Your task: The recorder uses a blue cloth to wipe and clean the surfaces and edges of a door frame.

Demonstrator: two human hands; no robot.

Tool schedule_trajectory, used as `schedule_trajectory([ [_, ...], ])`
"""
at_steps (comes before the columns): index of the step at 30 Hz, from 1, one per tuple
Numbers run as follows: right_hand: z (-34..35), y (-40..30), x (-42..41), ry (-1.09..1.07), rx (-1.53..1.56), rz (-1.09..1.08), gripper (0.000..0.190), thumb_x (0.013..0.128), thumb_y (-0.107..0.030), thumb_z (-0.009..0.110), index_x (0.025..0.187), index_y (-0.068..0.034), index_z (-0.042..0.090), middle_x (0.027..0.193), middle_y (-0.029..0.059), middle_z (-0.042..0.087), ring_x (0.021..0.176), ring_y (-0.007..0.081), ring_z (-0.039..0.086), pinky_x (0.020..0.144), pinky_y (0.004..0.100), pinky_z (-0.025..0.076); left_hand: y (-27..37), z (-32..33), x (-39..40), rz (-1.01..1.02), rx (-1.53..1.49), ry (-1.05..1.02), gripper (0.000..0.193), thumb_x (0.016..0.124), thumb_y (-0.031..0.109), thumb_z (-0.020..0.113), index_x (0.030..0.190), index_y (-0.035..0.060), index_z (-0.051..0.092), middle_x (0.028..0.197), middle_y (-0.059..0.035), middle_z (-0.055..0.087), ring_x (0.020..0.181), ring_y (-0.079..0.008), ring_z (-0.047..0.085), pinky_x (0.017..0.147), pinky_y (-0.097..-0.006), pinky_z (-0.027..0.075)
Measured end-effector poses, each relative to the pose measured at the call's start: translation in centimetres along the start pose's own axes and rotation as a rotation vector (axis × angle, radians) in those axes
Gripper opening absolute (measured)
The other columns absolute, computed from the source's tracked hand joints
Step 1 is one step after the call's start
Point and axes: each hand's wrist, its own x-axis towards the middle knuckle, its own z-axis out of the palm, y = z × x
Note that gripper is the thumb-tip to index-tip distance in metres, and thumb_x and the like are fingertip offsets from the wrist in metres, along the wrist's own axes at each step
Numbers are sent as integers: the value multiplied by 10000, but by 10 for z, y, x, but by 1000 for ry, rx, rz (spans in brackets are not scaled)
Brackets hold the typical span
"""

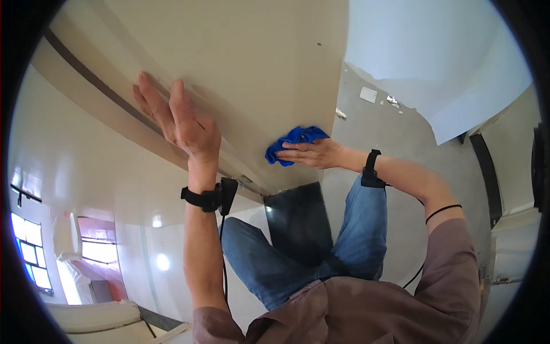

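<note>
A beige door-like panel (pixel 258 56) fills the upper middle of the view. My right hand (pixel 316 153) presses a crumpled blue cloth (pixel 296 139) flat against it, near its right-hand edge. Farther left, my left hand (pixel 180 118) is at the panel's left border, holding nothing, with its fingers spread. Whether its palm bears on the surface is hard to tell. A dark strip (pixel 99 81) runs along that border beside the left fingers. Each wrist carries a black strap with a small device and a cable.
Grey floor (pixel 412 189) shows at right, with a white square scrap (pixel 368 94) and crumpled foil-like bits (pixel 392 101). A large pale sheet (pixel 434 47) hangs or lies at upper right. Between my knees is a glossy black panel (pixel 296 219). Bright windows (pixel 32 249) appear at lower left.
</note>
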Motion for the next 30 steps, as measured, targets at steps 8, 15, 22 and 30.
schedule_trajectory([
  [8,82,-73,-62,-306,242,-262,588,959,-154,389,1517,-30,252,1630,45,141,1478,137,209,1188,286,259,-6,8,-8,25,-23,-9,320,849,-107,433,1077,-10,635,1475,-287,386,1392,-477,322,1154,-570,246],
  [15,138,-149,-81,-423,140,-423,639,975,-257,385,1534,-13,194,1638,48,95,1492,166,158,1235,323,108,-7,1,-16,55,1,-57,349,829,-117,446,1079,20,648,1480,-279,388,1414,-466,293,1156,-558,245],
  [22,162,-207,-82,-633,-15,-663,531,993,-286,368,1451,-21,416,1632,57,129,1505,170,87,1240,346,27,-19,-3,-30,185,45,-101,307,899,-3,425,1126,59,623,1530,-249,325,1454,-449,211,1178,-555,161],
  [30,195,-230,-68,-356,-728,-393,514,1005,-151,301,1487,28,285,1609,81,200,1480,152,164,1222,290,126,-15,6,-26,164,-14,-56,275,919,43,443,1113,90,632,1533,-236,334,1446,-465,213,1170,-557,177],
])
